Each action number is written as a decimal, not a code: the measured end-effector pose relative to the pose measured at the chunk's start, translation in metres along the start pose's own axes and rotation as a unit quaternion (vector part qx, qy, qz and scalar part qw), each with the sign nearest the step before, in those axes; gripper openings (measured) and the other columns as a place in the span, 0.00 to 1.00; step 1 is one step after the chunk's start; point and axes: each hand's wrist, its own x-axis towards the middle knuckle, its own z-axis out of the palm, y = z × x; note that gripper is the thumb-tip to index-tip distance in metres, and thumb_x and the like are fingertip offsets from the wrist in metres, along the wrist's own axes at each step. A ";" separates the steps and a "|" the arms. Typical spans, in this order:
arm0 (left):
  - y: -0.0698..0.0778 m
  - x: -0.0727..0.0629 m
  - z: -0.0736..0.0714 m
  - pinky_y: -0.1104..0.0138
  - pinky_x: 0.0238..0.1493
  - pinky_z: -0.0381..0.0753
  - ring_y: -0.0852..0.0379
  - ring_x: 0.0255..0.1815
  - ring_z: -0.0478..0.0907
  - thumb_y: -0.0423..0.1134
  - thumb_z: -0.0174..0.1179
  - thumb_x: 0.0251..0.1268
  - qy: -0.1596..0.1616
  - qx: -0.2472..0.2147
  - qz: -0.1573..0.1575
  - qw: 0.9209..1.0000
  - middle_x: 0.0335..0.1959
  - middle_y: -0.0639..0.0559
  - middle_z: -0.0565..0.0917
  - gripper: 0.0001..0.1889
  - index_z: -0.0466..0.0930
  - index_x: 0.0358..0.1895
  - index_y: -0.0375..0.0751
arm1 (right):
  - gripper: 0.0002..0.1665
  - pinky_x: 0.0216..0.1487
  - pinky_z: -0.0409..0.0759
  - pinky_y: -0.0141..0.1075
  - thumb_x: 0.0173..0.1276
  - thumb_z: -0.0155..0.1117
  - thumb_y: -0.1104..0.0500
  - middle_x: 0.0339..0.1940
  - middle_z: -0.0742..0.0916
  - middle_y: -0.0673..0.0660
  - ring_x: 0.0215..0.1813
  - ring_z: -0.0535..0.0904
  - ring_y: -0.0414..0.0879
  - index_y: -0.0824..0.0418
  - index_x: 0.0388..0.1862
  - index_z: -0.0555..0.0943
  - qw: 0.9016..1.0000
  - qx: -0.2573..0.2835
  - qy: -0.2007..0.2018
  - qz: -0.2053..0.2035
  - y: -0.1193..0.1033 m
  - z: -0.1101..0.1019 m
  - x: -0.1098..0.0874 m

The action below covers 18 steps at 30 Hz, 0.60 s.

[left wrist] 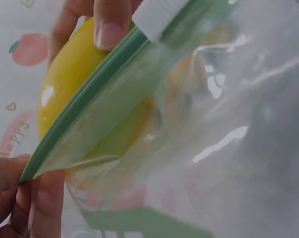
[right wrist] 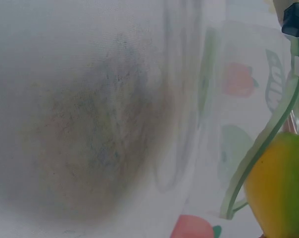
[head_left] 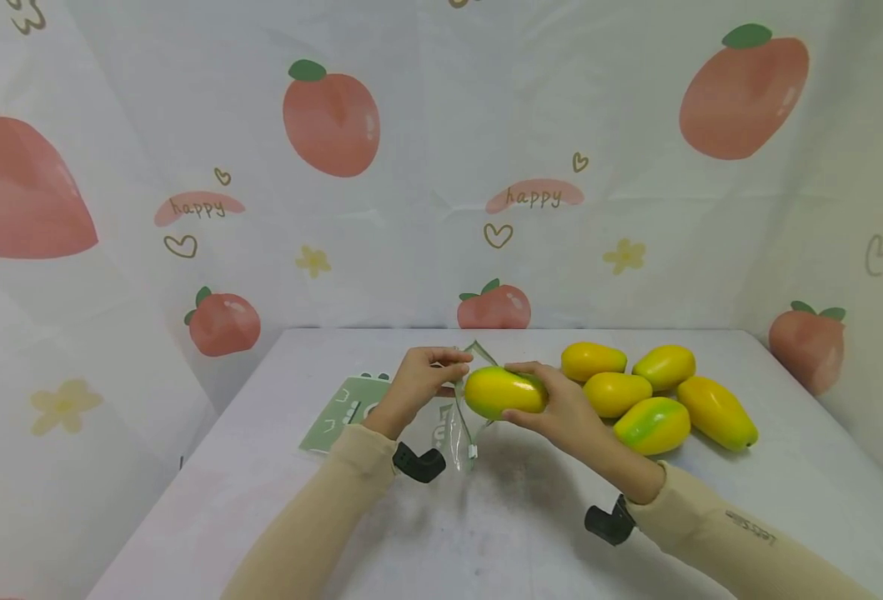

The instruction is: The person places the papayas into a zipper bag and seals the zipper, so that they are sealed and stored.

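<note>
- Lying flat at the left of the table [head_left: 223, 500]: a green packet [head_left: 336, 408], partly hidden behind the left forearm. It does not appear to obstruct.
- Left hand [head_left: 420, 379]: thumb and fingertips closed on the rim at one end of the bag's mouth; no other item in its grasp.
- Bag [head_left: 452, 437]: clear film, green rim, white slider [left wrist: 159, 17]; hanging between the hands, mouth parted. Judged light and limp, the film prone to fold; the stiffer rim is the sound place to grip.
- Fruit [head_left: 504, 392]: yellow with green patches, at the bag's mouth, above the table. How far it lies within the rim cannot be told. Glossy skin, so probably firm and somewhat slippery; weight cannot be determined. Best held round its broad middle or rear end. The narrow mouth and the rim beside it are the likeliest snags.
- Right hand [head_left: 557, 404]: thumb and fingers curled about the fruit's rear end, spread to its width.
- Five more fruits [head_left: 617, 393]: grouped on the table beyond the right hand, close together, apart from the bag.
</note>
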 end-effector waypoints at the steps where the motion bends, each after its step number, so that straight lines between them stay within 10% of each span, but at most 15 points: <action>1: 0.000 0.000 0.000 0.61 0.43 0.86 0.56 0.40 0.80 0.35 0.61 0.66 -0.001 -0.001 0.000 1.000 0.52 0.46 0.82 0.11 0.85 0.48 0.37 | 0.36 0.50 0.80 0.45 0.56 0.76 0.52 0.56 0.82 0.57 0.46 0.76 0.49 0.54 0.64 0.74 1.000 -0.001 -0.001 0.002 0.000 0.001 0.001; 18: 0.000 0.003 -0.001 0.60 0.42 0.86 0.56 0.37 0.81 0.33 0.61 0.66 -0.003 -0.011 0.006 1.000 0.49 0.40 0.83 0.11 0.84 0.48 0.34 | 0.33 0.51 0.83 0.44 0.62 0.70 0.55 0.56 0.80 0.62 0.48 0.79 0.52 0.59 0.64 0.71 0.995 0.081 -0.061 0.018 0.006 0.007 0.013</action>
